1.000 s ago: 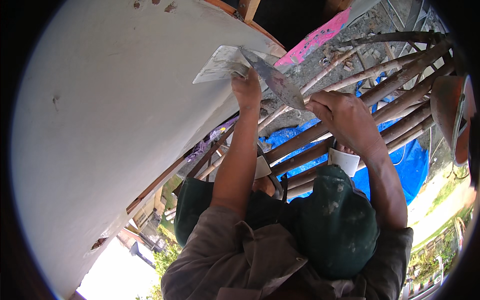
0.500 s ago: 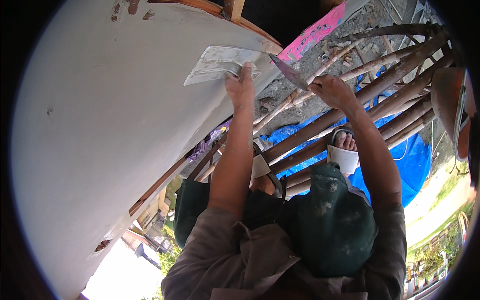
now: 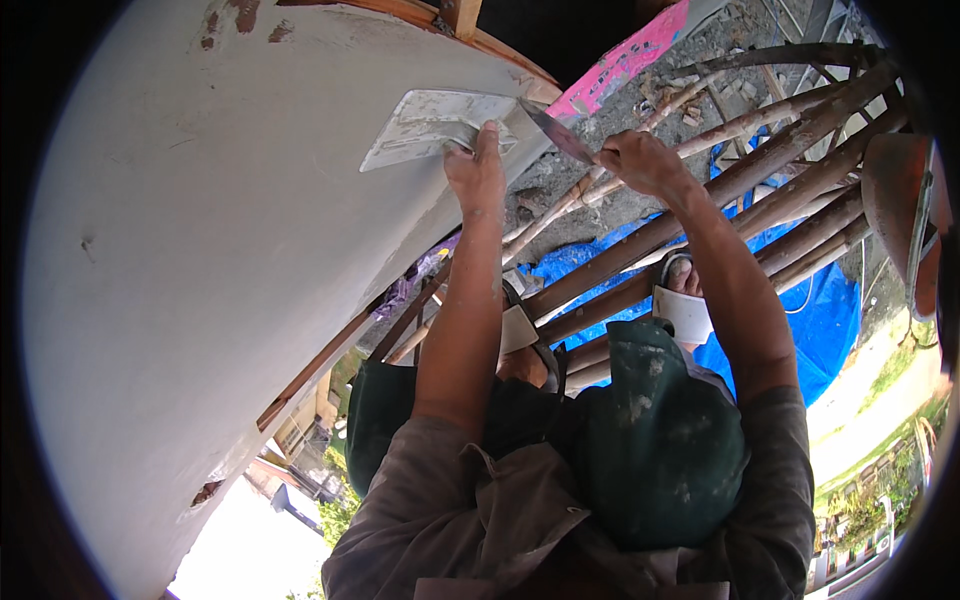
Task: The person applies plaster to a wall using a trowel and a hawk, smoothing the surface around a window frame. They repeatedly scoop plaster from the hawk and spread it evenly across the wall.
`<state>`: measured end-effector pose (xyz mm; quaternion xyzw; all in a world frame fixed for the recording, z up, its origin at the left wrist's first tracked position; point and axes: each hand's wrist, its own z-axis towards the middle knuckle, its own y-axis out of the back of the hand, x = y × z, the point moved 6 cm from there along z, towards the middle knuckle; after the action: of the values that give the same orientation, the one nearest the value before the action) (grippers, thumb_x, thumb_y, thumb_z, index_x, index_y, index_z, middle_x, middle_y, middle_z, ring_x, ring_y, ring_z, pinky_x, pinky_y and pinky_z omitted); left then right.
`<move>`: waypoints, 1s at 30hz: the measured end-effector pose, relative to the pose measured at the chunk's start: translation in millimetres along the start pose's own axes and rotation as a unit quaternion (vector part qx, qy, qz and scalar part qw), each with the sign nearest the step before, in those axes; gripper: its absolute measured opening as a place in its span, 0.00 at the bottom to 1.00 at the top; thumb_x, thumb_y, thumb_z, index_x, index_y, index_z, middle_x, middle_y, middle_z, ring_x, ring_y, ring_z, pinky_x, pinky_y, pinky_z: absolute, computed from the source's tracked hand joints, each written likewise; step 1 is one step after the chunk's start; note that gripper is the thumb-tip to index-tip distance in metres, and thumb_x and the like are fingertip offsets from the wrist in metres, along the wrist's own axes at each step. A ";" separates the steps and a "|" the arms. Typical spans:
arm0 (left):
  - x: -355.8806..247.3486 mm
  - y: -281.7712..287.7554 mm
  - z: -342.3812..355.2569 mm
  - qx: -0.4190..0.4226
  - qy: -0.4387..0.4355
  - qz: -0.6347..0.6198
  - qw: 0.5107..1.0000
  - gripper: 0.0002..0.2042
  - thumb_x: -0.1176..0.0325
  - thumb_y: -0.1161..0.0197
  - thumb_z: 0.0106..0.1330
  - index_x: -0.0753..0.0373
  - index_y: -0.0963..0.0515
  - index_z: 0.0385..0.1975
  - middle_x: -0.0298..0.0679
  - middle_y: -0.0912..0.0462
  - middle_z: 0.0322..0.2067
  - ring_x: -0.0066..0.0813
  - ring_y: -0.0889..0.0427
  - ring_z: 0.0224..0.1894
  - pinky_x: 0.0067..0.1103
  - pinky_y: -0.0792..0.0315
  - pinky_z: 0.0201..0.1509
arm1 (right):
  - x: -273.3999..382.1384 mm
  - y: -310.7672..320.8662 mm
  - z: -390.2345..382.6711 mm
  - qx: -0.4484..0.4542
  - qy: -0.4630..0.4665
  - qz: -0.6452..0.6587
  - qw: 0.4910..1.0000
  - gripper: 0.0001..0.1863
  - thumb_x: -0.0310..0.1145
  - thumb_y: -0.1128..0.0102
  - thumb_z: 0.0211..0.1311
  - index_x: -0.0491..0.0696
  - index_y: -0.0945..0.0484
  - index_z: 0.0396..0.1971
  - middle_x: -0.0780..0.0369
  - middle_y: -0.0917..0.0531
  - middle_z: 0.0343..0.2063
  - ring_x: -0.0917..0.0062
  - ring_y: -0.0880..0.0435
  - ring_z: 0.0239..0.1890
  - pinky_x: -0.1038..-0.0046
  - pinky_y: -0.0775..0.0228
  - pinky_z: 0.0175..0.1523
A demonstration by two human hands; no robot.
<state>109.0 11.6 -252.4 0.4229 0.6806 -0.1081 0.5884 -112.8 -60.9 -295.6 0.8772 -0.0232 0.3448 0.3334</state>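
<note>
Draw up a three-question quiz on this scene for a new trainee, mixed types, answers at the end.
1. Which hand grips the rectangular float, and which the trowel?
2. True or false: the tarp below the poles is red.
3. Fill in the colour: the strip beyond the upper right edge of the wall is mostly ____.

Key:
1. The left hand grips the float, the right hand the trowel.
2. False; the tarp below the poles is blue.
3. Pink.
</note>
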 end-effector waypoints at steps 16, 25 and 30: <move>12.1 8.2 3.8 -0.040 -0.006 0.036 0.999 0.20 0.65 0.33 0.62 0.79 0.25 0.43 0.51 0.17 0.41 0.36 0.19 0.42 0.29 0.27 0.50 | 52.6 44.8 -58.4 -0.013 -0.014 0.023 1.000 0.16 0.45 0.48 0.68 0.49 0.17 0.35 0.50 0.16 0.34 0.55 0.17 0.41 0.55 0.26 0.49; 16.4 4.0 9.3 -0.002 0.003 0.060 0.998 0.15 0.68 0.35 0.62 0.76 0.22 0.40 0.49 0.16 0.39 0.37 0.18 0.42 0.28 0.27 0.49 | 91.5 87.0 -110.9 -0.087 0.063 0.037 0.994 0.14 0.42 0.44 0.66 0.47 0.18 0.32 0.53 0.16 0.30 0.56 0.17 0.36 0.56 0.26 0.43; 32.4 7.0 13.6 -0.007 -0.003 -0.116 0.993 0.16 0.70 0.37 0.63 0.76 0.24 0.45 0.48 0.18 0.42 0.34 0.19 0.43 0.27 0.28 0.50 | 101.3 104.5 -148.6 -0.128 0.109 0.168 0.971 0.16 0.44 0.43 0.67 0.44 0.19 0.33 0.55 0.18 0.26 0.61 0.17 0.27 0.64 0.26 0.35</move>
<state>125.2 21.7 -282.8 0.3360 0.7242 -0.1722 0.5770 -151.5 -33.6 -93.1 0.7682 -0.1778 0.4834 0.3803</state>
